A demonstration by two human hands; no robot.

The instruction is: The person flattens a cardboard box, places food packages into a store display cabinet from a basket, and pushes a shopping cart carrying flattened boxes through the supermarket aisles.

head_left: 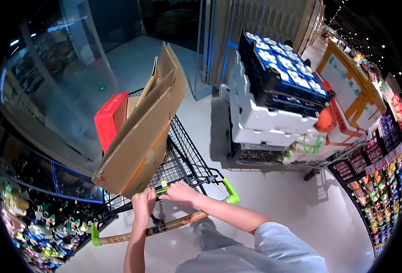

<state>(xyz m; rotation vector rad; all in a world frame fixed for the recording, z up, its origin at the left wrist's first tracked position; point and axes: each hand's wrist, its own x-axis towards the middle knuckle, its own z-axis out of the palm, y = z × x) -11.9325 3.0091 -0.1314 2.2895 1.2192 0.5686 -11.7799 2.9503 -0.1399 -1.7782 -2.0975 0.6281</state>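
Note:
Both my hands are closed, side by side at the rear rim of a black wire shopping cart [185, 141]. My left hand [144, 203] is a fist close to the bottom corner of the flattened cardboard [139, 141]. Just right of it, my right hand [179, 192] has its fingers curled in. Between them shows a small green piece [161, 191] with a yellow label; I cannot tell whether it belongs to the cart. The cart's push handle [164, 226], with green ends, lies nearer my body, under my forearms. Folded cardboard leans up out of the basket beside a red box [110, 118].
To the right stands a flatbed trolley [260, 160] with white foam boxes [273, 120], blue-lined crates [287, 63] of white round items and a taped carton [351, 86]. Snack shelves [378, 191] line the far right. Glass doors [55, 86] and packed goods [42, 232] are left.

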